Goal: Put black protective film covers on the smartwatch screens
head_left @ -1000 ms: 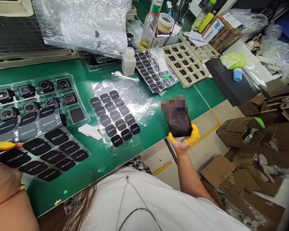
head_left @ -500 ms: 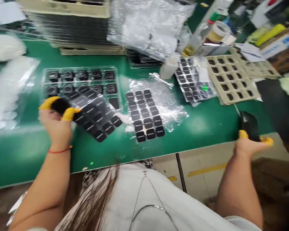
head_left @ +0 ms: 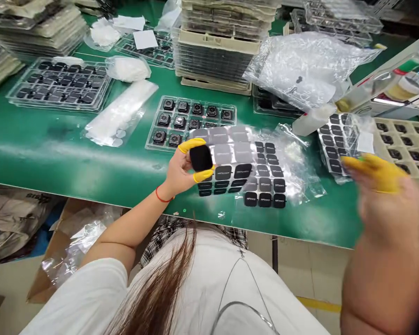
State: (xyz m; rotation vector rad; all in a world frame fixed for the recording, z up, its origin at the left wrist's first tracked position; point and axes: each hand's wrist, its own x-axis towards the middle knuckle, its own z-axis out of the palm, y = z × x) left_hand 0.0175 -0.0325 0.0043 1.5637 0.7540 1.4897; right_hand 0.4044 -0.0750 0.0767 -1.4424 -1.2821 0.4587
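My left hand, with yellow finger covers, pinches a black square watch-like piece and a clear sheet of dark square stickers, which hangs to its right. My right hand is raised at the right, blurred by motion; whether it holds anything is hidden. Under the sheet's right edge, another sticker sheet lies on a clear bag. Behind my left hand is a clear tray with black watch-like pieces in its compartments.
Stacked trays and a bubble-wrap bag stand at the back. A filled tray and a bag of white discs lie left. A white bottle, more stickers and a beige tray are right.
The view has swung left. My left hand has turned the black piece and sticker sheet to face me. My right hand has left the dark object at the right and come up over the table.
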